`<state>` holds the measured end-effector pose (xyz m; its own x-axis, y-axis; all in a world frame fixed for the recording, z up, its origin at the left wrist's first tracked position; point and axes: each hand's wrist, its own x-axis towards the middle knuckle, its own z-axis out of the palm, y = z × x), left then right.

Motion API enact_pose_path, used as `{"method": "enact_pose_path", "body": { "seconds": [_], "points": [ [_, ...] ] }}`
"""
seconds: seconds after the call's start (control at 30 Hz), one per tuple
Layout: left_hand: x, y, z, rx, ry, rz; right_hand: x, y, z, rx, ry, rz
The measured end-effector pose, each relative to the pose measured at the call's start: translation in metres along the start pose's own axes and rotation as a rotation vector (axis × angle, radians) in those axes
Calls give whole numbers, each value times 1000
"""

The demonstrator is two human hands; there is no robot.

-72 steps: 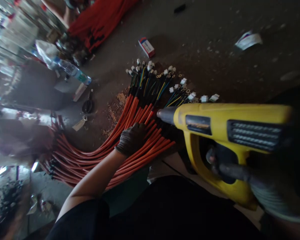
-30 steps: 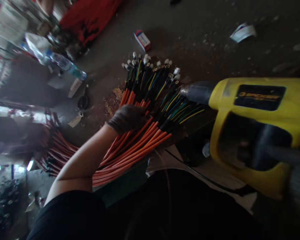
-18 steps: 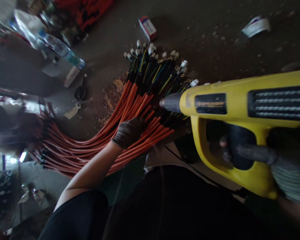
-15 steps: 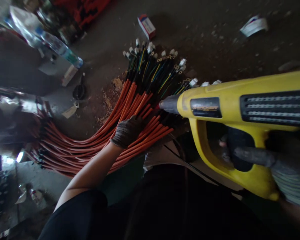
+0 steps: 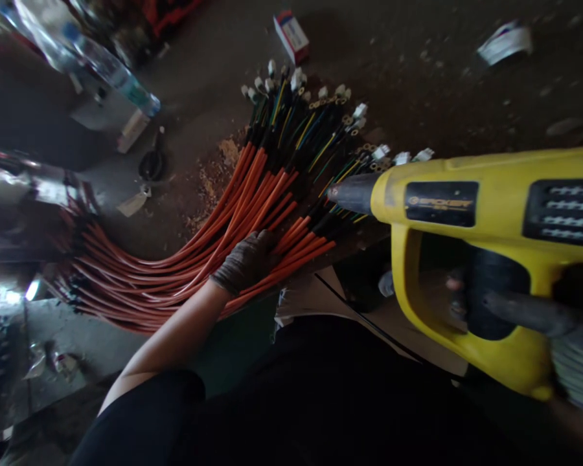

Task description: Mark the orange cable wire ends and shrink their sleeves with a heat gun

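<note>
- Left hand [image 5: 245,262], dark-gloved, lies on the orange cables [image 5: 208,223], fingers loosely spread, not gripping.
- Right hand [image 5: 571,343] clenches the handle of a yellow heat gun [image 5: 466,188], whose nozzle [image 5: 354,193] sits just above the cables' black-sleeved ends.
- Black label [image 5: 441,203] on the gun: lettering too blurred to read.
- Beyond the cables: a small box [image 5: 290,37], and a water bottle [image 5: 111,74].

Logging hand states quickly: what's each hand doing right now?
Left hand: open, gloved, pressing on the orange cables.
Right hand: closed, holding the yellow heat gun.
</note>
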<state>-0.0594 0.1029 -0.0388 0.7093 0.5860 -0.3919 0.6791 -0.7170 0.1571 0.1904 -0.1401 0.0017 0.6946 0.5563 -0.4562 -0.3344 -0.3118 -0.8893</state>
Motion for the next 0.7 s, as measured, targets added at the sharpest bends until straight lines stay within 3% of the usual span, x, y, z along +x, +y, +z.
{"method": "enact_pose_path", "body": {
  "seconds": [0.1, 0.23, 0.37, 0.47, 0.57, 0.7],
  "points": [
    [-13, 10, 8, 111, 107, -61, -3, -2, 5, -99, -22, -17],
    [-29, 20, 8, 214, 73, -104, -6, 1, 5, -216, -90, 41],
    [-27, 12, -6, 202, -24, -70, 0, 0, 7, 54, 122, 148],
    [2, 16, -22, 123, 46, -25, 6, 1, 8, 385, 221, 239],
    [56, 43, -35, 74, 219, 71, 6, 11, 6, 506, 175, 49],
    [132, 87, -42, 228, 132, 113, 0, 35, -9, 492, 167, -43]
  ]
}}
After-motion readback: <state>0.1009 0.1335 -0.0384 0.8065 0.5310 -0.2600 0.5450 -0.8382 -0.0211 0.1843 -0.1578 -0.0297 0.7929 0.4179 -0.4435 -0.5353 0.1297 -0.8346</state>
